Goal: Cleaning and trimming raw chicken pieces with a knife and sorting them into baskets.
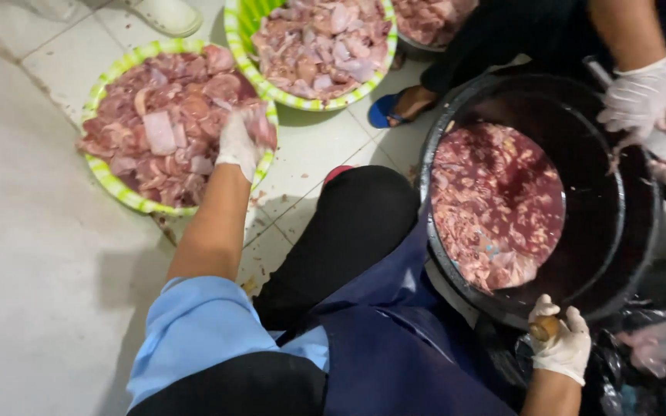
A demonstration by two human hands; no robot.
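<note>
My left hand [239, 145], in a white glove, reaches out over a green and white basket [108, 176] heaped with raw meat pieces and is closed on one pink piece of meat [260, 123] at the basket's right rim. My right hand [562, 345], also gloved, sits low at the right, just outside the rim of a big black tub [428, 179]. It grips a brown wooden handle [544, 328]; what the handle belongs to is hidden. The tub holds chopped meat in dark red liquid [499, 204].
A second green basket of meat [234, 37] and another bowl [425, 23] stand farther back on the white tiled floor. Another person's gloved hand [638, 96] works over the tub's far right; their blue sandal [388, 109] is near. Black plastic bags [649, 347] lie at the lower right.
</note>
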